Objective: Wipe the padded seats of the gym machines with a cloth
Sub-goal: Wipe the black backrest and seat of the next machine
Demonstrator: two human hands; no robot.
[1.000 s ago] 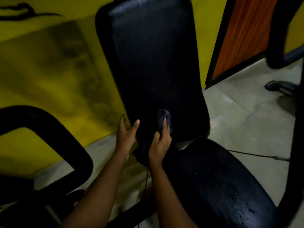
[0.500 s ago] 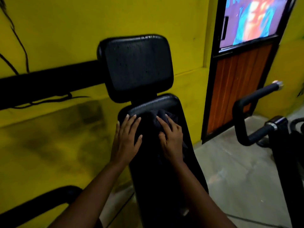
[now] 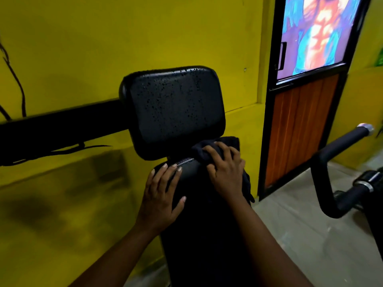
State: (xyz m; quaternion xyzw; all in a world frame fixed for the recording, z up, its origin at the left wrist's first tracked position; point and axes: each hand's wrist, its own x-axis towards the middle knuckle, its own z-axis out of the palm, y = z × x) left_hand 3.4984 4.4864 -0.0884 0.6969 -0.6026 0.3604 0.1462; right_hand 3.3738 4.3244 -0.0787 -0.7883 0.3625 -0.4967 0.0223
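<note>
Fingers (image 3: 215, 151) of the right hand (image 3: 226, 177) are gripping a bunched dark cloth (image 3: 229, 141) beneath them against the top of the black padded backrest (image 3: 196, 228), while the flat left hand (image 3: 161, 197) alongside is steadying it.

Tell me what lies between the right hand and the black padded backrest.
A dark bunched cloth, held under the right hand against the backrest; the head view shows it.

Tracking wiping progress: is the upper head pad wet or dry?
Wet: droplets speckle the head pad, densest near its top; the cloth lies below it.
</note>
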